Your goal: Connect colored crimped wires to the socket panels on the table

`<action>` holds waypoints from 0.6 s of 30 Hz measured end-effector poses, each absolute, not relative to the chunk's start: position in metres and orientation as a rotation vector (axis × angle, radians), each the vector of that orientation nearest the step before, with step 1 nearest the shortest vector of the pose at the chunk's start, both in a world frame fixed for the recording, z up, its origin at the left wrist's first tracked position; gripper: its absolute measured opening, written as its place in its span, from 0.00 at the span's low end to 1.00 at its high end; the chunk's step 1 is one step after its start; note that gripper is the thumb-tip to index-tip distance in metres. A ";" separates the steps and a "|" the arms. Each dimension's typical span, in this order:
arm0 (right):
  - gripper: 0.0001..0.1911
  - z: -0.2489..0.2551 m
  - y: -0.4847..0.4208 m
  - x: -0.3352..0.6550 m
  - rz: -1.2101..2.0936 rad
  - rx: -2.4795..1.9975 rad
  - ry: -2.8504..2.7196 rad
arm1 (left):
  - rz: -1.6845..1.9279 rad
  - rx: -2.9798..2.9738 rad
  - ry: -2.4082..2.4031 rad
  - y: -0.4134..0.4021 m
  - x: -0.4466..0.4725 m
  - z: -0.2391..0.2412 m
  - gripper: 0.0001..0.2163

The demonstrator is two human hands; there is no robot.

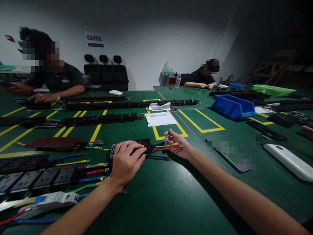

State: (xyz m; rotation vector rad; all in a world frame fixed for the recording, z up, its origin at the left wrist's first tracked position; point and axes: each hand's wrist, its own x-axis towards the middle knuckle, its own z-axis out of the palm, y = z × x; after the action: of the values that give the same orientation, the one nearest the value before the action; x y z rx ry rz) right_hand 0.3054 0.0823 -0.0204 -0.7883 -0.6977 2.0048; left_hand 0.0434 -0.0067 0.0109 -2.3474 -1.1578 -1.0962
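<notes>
Both bare forearms are stretching forward from the near edge of the bench (161,199), angling toward each other. The left hand (128,160) is lying palm down, fingers curled and pressing downward. The right hand (179,147) is facing palm inward, thumb and fingertips pinching together.

An assembly workshop — green benches (171,195) taped in yellow, rows of socket strips (97,119), blue parts bin (233,106).

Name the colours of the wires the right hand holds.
Blue, yellow and red wires from the socket, in the right hand; head view.
</notes>
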 end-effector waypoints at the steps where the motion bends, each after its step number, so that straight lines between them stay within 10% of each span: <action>1: 0.14 -0.020 0.082 0.306 2.005 -0.787 -0.697 | -1.101 -2.345 -1.158 -0.007 0.043 0.011 0.07; 18: 0.15 -0.009 0.077 0.302 1.961 -0.905 -0.702 | -1.089 -2.352 -1.169 -0.008 0.044 0.012 0.06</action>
State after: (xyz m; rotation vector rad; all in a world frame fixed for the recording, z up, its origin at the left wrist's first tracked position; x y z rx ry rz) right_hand 0.3015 0.0773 -0.0086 -0.9053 -0.7018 1.9608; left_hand 0.0440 -0.0077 0.0117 -2.3517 -1.1690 -1.0888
